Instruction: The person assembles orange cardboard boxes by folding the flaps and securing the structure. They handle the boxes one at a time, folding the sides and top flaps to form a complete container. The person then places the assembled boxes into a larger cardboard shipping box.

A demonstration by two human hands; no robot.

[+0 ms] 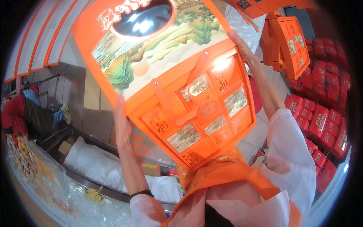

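A tilted orange box (179,73) spans the upper middle of the frame. The left hand (120,106) grips its left edge; the right hand (242,44) grips its right edge. Red packages (319,121) fill the right side.

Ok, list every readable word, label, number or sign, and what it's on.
Wording isn't copied; lettering stands here:
Held orange box: dark characters on front tiles, pale ones by the oval window.
Orange box at right: dark characters, too small to read.
Red boxes: pale marks, likewise unreadable.
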